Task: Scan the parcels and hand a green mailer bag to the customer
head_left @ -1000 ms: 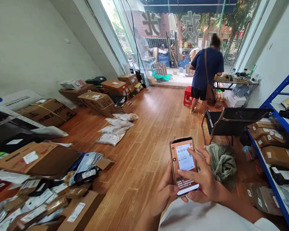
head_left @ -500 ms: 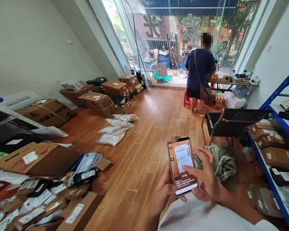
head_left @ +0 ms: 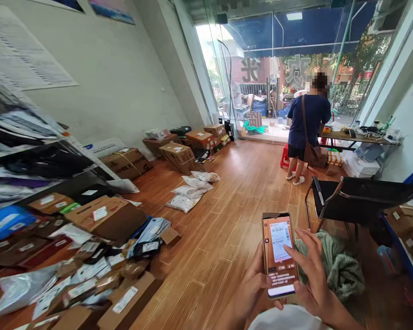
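Observation:
My left hand is wrapped round a smartphone from below and the left, its thumb lying over the lower left edge. A picture of a white shipping label with a barcode shows on the lit screen, above lines of small text. My right hand is at the phone's right side with its fingers spread. One of its fingertips is over the label picture, and the thumb is near the lower right edge. Whether that fingertip presses the glass, I cannot tell.
Labelled parcels cover the wooden floor at left, beside a loaded shelf rack. White bags lie ahead. At right are a black chair and crumpled green cloth. A person in dark blue stands by a cluttered table.
My view has swung left and up, so the shelf rack and wall posters appear and the scene sits further right. Both hands keep their places at the phone. The person leans more over the table.

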`<state>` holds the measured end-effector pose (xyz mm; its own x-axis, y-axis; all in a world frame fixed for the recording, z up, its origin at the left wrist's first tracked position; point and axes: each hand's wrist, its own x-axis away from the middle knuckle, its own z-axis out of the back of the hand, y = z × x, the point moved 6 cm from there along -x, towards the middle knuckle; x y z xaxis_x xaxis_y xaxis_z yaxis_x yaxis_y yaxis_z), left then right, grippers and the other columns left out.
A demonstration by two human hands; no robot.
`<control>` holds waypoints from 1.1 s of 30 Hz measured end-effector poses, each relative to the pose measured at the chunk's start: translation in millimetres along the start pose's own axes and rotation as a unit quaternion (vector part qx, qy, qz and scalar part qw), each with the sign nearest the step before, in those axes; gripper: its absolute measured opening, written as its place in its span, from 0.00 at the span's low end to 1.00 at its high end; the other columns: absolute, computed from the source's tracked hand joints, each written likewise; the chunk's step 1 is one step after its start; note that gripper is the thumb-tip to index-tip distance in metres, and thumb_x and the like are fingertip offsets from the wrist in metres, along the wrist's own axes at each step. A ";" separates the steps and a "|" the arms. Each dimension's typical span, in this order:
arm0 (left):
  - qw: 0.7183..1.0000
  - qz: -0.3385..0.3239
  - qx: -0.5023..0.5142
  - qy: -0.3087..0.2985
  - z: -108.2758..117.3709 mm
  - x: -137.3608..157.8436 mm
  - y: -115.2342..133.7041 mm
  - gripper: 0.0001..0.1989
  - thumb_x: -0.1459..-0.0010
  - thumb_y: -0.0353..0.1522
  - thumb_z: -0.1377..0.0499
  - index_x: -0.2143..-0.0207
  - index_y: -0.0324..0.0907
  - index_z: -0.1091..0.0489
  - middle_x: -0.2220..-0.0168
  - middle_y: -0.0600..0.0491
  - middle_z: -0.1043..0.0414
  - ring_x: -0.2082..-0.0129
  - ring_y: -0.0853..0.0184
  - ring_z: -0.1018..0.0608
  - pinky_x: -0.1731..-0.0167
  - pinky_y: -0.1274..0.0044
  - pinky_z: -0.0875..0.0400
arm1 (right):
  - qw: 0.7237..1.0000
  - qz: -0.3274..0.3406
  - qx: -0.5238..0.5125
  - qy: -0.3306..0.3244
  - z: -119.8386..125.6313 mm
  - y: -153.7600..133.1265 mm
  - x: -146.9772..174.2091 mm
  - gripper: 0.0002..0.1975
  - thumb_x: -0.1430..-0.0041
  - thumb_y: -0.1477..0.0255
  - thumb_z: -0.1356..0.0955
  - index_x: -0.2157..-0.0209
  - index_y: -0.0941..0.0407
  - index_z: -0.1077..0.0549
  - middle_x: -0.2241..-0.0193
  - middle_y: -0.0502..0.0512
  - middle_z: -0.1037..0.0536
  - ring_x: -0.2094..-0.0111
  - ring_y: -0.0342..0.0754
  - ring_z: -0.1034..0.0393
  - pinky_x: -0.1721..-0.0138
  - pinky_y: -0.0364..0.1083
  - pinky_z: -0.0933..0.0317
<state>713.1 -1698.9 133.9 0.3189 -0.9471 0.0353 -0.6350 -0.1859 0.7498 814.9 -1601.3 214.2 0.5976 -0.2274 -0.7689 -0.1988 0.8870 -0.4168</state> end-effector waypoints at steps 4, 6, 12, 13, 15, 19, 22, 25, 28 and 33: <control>1.000 -0.008 0.007 0.002 12.4 0.0 -7.4 0.57 0.57 0.33 0.40 0.27 0.56 0.65 0.38 0.43 0.32 0.64 0.56 0.19 0.83 0.79 0.25 | 1.000 0.004 0.007 -0.012 -6.9 4.1 -1.5 0.28 0.30 0.56 0.46 0.33 0.48 0.39 0.30 0.59 0.46 0.34 0.65 0.48 0.41 0.67 0.45; 1.000 -0.015 0.006 0.004 16.6 0.4 -9.3 0.58 0.56 0.34 0.41 0.27 0.55 0.68 0.36 0.43 0.34 0.62 0.54 0.19 0.83 0.80 0.27 | 0.999 0.017 0.014 -0.037 -11.1 5.5 -5.4 0.29 0.30 0.56 0.46 0.32 0.49 0.42 0.30 0.60 0.49 0.33 0.64 0.49 0.40 0.65 0.43; 0.998 -0.056 -0.018 0.039 19.8 1.1 -1.4 0.58 0.59 0.30 0.42 0.26 0.51 0.64 0.36 0.47 0.33 0.47 0.51 0.25 0.71 0.77 0.27 | 0.998 0.006 -0.027 -0.051 -19.4 13.0 -21.9 0.31 0.29 0.52 0.48 0.30 0.49 0.47 0.28 0.60 0.54 0.31 0.63 0.54 0.39 0.65 0.44; 0.997 -0.062 -0.023 0.038 19.2 1.3 0.4 0.58 0.60 0.30 0.42 0.26 0.51 0.62 0.36 0.48 0.33 0.47 0.52 0.25 0.70 0.77 0.28 | 0.998 0.007 -0.032 -0.059 -21.3 13.5 -24.6 0.32 0.29 0.52 0.48 0.30 0.48 0.47 0.28 0.60 0.56 0.30 0.64 0.55 0.38 0.65 0.45; 0.997 -0.064 -0.031 0.035 19.7 1.7 1.3 0.56 0.59 0.30 0.43 0.27 0.51 0.58 0.36 0.49 0.34 0.47 0.53 0.25 0.71 0.77 0.29 | 0.996 0.019 -0.037 -0.077 -24.9 13.4 -29.8 0.33 0.30 0.51 0.48 0.29 0.48 0.48 0.27 0.61 0.59 0.29 0.65 0.58 0.37 0.66 0.45; 0.998 -0.034 -0.038 0.036 25.2 2.1 -6.9 0.55 0.57 0.31 0.42 0.27 0.53 0.60 0.34 0.49 0.37 0.51 0.54 0.23 0.74 0.79 0.29 | 0.992 0.034 -0.042 -0.111 -30.2 14.0 -37.6 0.34 0.30 0.50 0.47 0.29 0.48 0.49 0.27 0.61 0.62 0.28 0.66 0.60 0.37 0.67 0.45; 0.999 -0.009 -0.031 0.035 24.2 2.7 -10.8 0.58 0.57 0.31 0.41 0.27 0.56 0.68 0.34 0.46 0.37 0.54 0.54 0.22 0.78 0.80 0.28 | 0.992 0.023 -0.054 -0.114 -30.9 14.6 -40.0 0.35 0.31 0.48 0.48 0.28 0.48 0.51 0.27 0.63 0.61 0.28 0.67 0.58 0.36 0.68 0.46; 0.998 0.024 -0.038 0.042 16.8 5.9 -5.9 0.61 0.56 0.31 0.41 0.28 0.54 0.76 0.35 0.43 0.36 0.59 0.57 0.21 0.80 0.80 0.28 | 0.992 0.004 -0.072 -0.103 -29.1 13.8 -41.3 0.36 0.32 0.46 0.50 0.28 0.47 0.52 0.27 0.63 0.59 0.29 0.67 0.57 0.35 0.69 0.48; 0.996 0.045 -0.059 0.039 5.8 11.7 7.1 0.59 0.52 0.30 0.42 0.28 0.54 0.79 0.36 0.43 0.36 0.61 0.59 0.21 0.77 0.79 0.26 | 0.992 -0.004 -0.080 -0.098 -27.0 12.7 -43.6 0.35 0.32 0.46 0.50 0.29 0.44 0.50 0.27 0.60 0.61 0.29 0.66 0.57 0.35 0.70 0.50; 0.995 0.047 -0.080 0.034 -5.8 17.7 20.4 0.54 0.49 0.29 0.44 0.27 0.56 0.75 0.34 0.46 0.38 0.60 0.59 0.21 0.74 0.76 0.23 | 0.989 0.021 -0.069 -0.126 -26.7 9.5 -45.9 0.33 0.32 0.46 0.48 0.30 0.41 0.46 0.27 0.57 0.63 0.29 0.66 0.58 0.35 0.69 0.50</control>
<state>709.9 -1718.0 153.7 0.3141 -0.9372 0.1516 -0.5456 -0.0475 0.8367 764.9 -1593.2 232.5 0.7582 -0.0688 -0.6484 -0.3208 0.8264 -0.4628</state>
